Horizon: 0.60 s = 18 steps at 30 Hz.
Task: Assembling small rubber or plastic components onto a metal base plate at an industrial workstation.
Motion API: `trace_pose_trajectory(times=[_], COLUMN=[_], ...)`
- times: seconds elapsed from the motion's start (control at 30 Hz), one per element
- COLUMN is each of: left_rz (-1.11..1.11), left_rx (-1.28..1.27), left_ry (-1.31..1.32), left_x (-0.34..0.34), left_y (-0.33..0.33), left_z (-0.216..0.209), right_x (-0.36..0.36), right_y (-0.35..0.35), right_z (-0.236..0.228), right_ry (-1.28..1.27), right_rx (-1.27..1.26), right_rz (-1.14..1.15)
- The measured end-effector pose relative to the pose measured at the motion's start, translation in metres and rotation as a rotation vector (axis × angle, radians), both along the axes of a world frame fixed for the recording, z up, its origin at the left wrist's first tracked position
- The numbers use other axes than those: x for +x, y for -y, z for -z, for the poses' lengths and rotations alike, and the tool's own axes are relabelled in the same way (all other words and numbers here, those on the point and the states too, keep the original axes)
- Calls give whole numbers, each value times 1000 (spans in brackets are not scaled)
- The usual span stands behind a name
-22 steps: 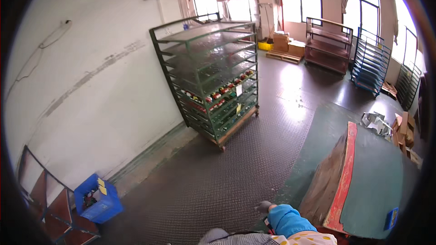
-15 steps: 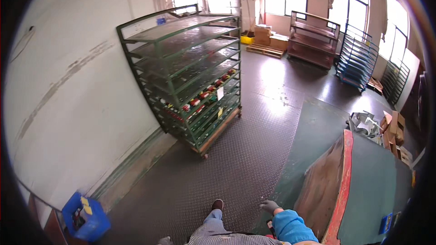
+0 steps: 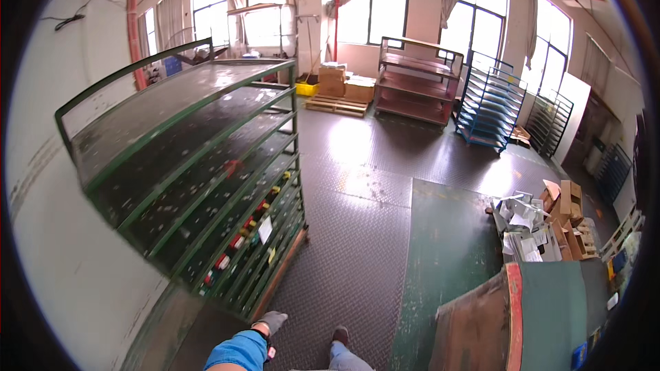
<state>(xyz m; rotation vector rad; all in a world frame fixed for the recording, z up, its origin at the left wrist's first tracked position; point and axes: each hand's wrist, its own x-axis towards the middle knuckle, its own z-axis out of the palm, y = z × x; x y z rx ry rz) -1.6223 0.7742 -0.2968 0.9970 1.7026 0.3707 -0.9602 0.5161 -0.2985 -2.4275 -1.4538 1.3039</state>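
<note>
My left hand [image 3: 273, 321], in a grey glove below a blue sleeve, hangs at the lower middle. Its fingers look loosely extended and I see nothing in them. A dark band circles the wrist, with a small pinkish-red item beside it. Close to this hand stands the lower corner of a tall green metal rack [image 3: 130, 158]. Its upper shelves look bare and worn, while a lower shelf bears a row of small red, white and yellow parts [image 3: 237, 240]. A white paper tag [image 3: 266, 229] hangs on the rack's side. My right hand is out of view.
A worn table or bench with a red edge [image 3: 514, 316] and green top stands at lower right. Beyond it are cardboard boxes [image 3: 570, 199] and scrap paper. Farther back are a pallet with boxes [image 3: 337, 104], a brown shelf [image 3: 416, 89] and a blue rack [image 3: 488, 106].
I have moved forward and the view has turned right, so the green rack is nearer and farther left. My right arm has left the view; my left hand has come in.
</note>
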Motion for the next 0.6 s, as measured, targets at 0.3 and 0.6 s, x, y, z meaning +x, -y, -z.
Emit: trace_pose_trajectory(times=[0.3, 0.6], left_rz=[36, -483], left_rx=[-571, -383], left_ry=[671, 481], left_x=[65, 47], left_y=[-292, -537], left_z=[-63, -63], right_x=[17, -126], right_y=[-370, -822], right_z=[8, -80], right_ry=[374, -331], right_rx=[5, 381], right_rz=[-660, -56])
